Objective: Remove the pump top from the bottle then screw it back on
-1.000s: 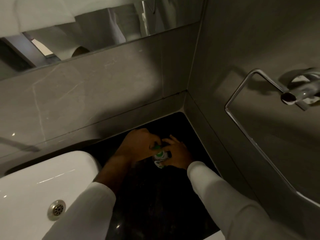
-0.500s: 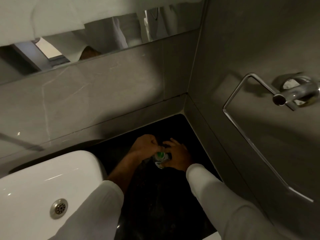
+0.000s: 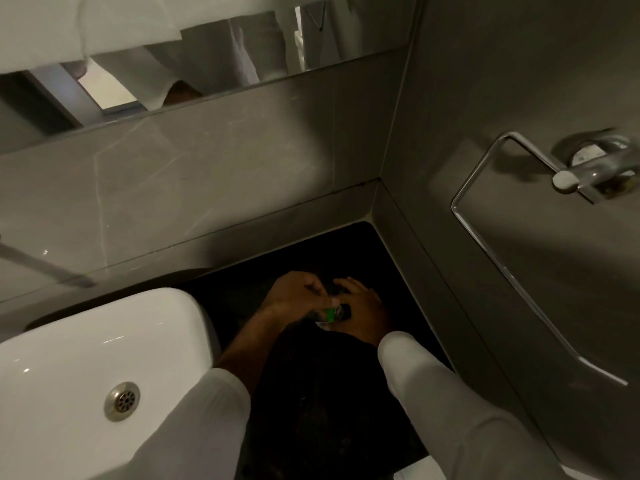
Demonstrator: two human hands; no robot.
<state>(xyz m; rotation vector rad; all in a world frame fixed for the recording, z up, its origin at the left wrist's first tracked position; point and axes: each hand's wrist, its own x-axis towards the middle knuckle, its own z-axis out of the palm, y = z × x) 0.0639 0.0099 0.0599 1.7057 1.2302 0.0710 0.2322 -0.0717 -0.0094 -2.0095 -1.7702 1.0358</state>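
Note:
A small bottle [image 3: 329, 315] with a green and white label stands on the black counter [image 3: 332, 393] in the corner, mostly hidden between my hands. My left hand [image 3: 294, 297] is closed over its top, where the pump top sits out of sight under the fingers. My right hand [image 3: 362, 311] wraps the bottle's right side and holds it. Both arms wear white sleeves.
A white sink [image 3: 79, 372] with a metal drain [image 3: 122, 401] lies left of my arms. Grey tiled walls close the corner behind and to the right. A chrome towel ring [image 3: 502, 258] juts from the right wall. A mirror [image 3: 207, 53] runs above.
Both hands stay on the bottle in the corner. My left fingers have shifted over the top, covering more of the label. The view has tilted slightly.

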